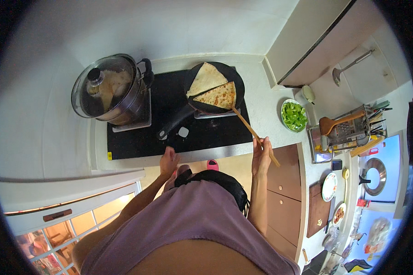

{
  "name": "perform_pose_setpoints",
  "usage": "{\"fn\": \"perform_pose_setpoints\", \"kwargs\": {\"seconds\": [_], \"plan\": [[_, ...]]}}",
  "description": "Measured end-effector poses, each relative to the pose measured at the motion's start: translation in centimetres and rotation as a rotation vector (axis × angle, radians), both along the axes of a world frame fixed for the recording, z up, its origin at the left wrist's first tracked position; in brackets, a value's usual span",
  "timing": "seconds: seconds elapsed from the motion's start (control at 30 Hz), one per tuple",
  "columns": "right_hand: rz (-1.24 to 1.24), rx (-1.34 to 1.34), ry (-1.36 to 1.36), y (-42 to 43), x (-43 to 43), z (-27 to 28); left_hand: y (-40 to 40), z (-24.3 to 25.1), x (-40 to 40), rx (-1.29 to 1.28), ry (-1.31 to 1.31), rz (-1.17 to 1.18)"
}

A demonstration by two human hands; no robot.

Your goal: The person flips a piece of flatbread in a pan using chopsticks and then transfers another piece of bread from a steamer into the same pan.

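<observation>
A black frying pan (239,86) stands at the right of the black cooktop (137,144), its handle pointing down-left. Two flatbread wedges lie in it: a pale one (206,79) at the back and a browned one (222,96) in front. My right hand (262,154) grips wooden chopsticks (247,126), whose tips touch the browned wedge's lower right corner. My left hand (169,161) is at the cooktop's front edge, just below the end of the pan handle, touching no handle that I can see. Whether its fingers hold anything is unclear.
A large pot with a glass lid (106,87) stands on the cooktop's left. To the right are a bowl of chopped green peppers (293,116), a white cup (306,94), a utensil rack (344,132), a cutting board (315,209) and a knife (331,209). A ladle (351,67) hangs on the wall.
</observation>
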State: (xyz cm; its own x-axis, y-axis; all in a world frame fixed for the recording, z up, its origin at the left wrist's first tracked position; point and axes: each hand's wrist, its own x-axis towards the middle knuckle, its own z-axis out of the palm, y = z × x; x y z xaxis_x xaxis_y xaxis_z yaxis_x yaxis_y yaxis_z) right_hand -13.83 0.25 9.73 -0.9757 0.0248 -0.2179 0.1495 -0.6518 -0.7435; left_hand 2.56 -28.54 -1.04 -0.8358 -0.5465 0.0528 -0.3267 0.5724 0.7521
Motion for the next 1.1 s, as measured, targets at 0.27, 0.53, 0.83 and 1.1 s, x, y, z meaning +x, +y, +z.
{"fn": "perform_pose_setpoints", "kwargs": {"seconds": [0.27,0.53,0.83,1.1], "plan": [[0.002,0.309,0.265,-3.9,-5.3,-1.5,-5.6,-4.0,4.3,0.557,-0.406,-0.426],[0.002,0.658,0.393,-7.7,-13.1,-4.2,-6.3,-3.8,3.6,0.606,-0.616,-0.384],[0.055,0.765,0.457,-8.0,-11.3,-3.5,-5.9,-3.4,3.5,0.744,-0.689,-0.195],[0.152,0.611,0.398,-8.4,-9.8,-5.2,-6.7,-4.9,3.4,0.705,-0.699,-0.294]]}}
